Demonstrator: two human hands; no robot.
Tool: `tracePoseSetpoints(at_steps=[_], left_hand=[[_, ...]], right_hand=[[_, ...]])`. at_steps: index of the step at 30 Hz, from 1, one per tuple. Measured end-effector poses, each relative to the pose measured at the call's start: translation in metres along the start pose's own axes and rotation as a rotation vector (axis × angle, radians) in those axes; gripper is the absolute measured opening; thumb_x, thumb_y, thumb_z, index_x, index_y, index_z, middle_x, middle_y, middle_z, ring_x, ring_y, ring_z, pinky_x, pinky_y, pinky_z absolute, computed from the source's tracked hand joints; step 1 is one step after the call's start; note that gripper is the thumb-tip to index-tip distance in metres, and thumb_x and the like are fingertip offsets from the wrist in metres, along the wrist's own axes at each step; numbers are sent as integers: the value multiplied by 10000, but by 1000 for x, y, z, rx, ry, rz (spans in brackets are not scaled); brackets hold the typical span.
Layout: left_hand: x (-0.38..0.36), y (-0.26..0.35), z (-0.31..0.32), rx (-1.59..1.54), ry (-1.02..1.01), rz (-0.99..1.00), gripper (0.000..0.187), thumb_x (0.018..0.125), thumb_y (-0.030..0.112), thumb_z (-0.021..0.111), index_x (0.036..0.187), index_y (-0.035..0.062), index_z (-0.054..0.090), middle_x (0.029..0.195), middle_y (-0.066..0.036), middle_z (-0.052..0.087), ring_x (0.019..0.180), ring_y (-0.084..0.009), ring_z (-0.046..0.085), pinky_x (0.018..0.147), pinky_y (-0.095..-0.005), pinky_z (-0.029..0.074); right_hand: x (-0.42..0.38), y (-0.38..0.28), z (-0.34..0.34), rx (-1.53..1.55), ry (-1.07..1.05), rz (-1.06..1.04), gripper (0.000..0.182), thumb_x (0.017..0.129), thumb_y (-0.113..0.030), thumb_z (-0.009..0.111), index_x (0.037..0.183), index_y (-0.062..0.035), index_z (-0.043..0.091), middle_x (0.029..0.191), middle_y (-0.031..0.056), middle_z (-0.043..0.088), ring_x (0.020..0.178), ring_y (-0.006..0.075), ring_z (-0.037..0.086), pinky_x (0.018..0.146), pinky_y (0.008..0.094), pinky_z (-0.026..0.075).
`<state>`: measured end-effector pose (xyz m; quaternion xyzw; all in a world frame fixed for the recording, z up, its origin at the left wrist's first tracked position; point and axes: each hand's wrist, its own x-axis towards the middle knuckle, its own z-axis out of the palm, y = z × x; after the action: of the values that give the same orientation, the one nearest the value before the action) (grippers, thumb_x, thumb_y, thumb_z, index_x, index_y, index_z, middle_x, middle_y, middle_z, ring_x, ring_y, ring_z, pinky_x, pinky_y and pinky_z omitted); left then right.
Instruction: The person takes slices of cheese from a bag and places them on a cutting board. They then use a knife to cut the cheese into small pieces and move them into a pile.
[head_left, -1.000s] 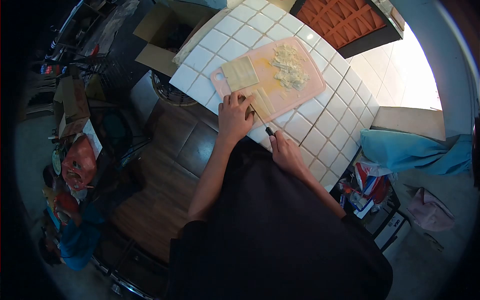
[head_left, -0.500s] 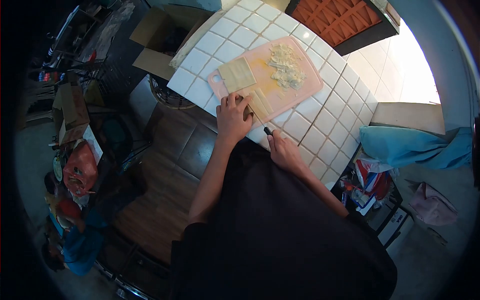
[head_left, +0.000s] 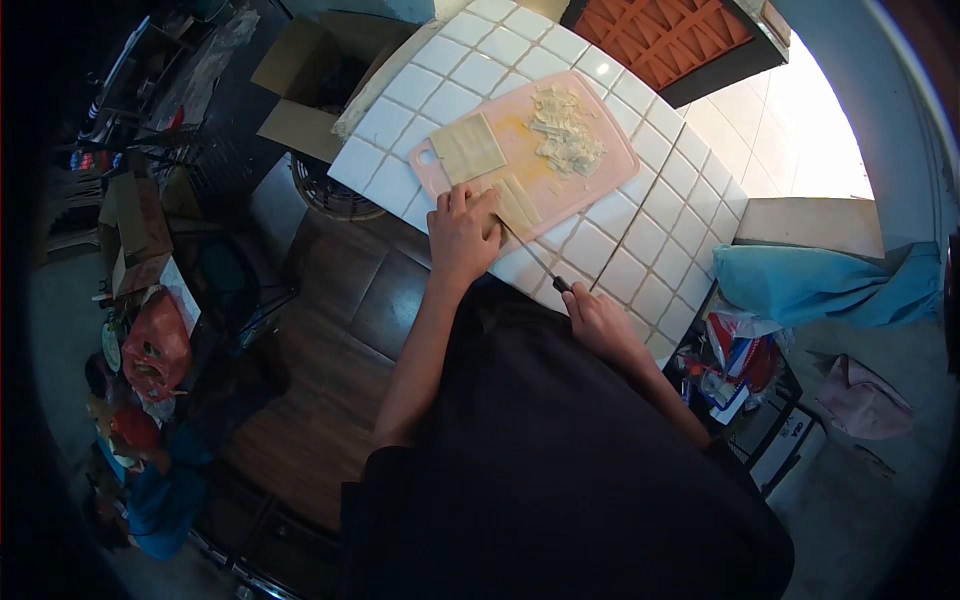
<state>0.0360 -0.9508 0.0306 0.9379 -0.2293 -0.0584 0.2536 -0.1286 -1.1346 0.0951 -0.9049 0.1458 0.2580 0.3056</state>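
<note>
A pink cutting board (head_left: 600, 192) lies on the white tiled counter. On its right part is a loose pile of pale cut strips (head_left: 568, 135); a flat pale yellow sheet (head_left: 468, 147) lies near the handle hole. My left hand (head_left: 463, 238) presses its bent fingers on a second sheet at the board's near edge. Beside those fingers lie narrow cut strips (head_left: 517, 205). My right hand (head_left: 603, 325) is closed round the black handle of a knife (head_left: 561, 284); the thin blade reaches up to the sheet next to my left fingers.
The tiled counter (head_left: 640, 235) extends to the right, by a blue cloth (head_left: 815, 285). An open cardboard box (head_left: 300, 75) stands past its left edge. A red plastic bag (head_left: 158, 345) is at the far left, and an orange rack (head_left: 660, 38) at the top.
My right hand has drawn the knife back to the lower right, and more of the blade shows. My left hand stays on the sheet. The whole view has shifted slightly.
</note>
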Motion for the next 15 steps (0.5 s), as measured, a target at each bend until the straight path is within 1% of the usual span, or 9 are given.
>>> tracePoseSetpoints(at_steps=[2, 5, 9, 11, 15], left_hand=[[-1, -1, 1, 2, 2, 0, 553, 780, 229, 773, 1320, 204, 659, 1233, -87, 525, 1190, -297, 515, 914, -473, 462], [-2, -1, 2, 6, 20, 12, 548, 772, 225, 772, 1309, 195, 664, 1240, -100, 540, 1197, -302, 517, 902, -480, 467], [-3, -3, 4, -8, 39, 24, 545, 777, 231, 761, 1312, 191, 664, 1244, -101, 541, 1195, -302, 517, 899, -481, 466], [-3, -3, 3, -18, 36, 22, 530, 780, 235, 751, 1302, 188, 673, 1240, -104, 543, 1197, -301, 517, 906, -472, 462], [-6, -9, 2, -54, 50, 45, 581, 776, 215, 751, 1343, 175, 634, 1236, -115, 544, 1195, -314, 516, 927, -471, 455]], right_hand=[[-8, 2, -3, 3, -37, 38, 351, 1073, -341, 411, 993, -12, 505, 754, 288, 635, 773, 521, 617, 707, 614, 446], [-16, 11, -4, -12, -62, 48, 356, 1074, -344, 407, 999, -10, 506, 764, 295, 633, 790, 520, 617, 726, 613, 447], [-28, 10, -11, -15, -23, 50, 324, 1069, -303, 439, 974, -2, 512, 731, 293, 608, 758, 521, 596, 697, 609, 430], [-29, 6, -17, -42, -112, 109, 357, 1077, -330, 401, 1039, 4, 524, 834, 310, 643, 870, 511, 621, 778, 599, 452], [-28, 7, -21, 61, -66, 61, 357, 1076, -325, 412, 1014, 3, 539, 837, 292, 648, 879, 497, 625, 781, 581, 456]])
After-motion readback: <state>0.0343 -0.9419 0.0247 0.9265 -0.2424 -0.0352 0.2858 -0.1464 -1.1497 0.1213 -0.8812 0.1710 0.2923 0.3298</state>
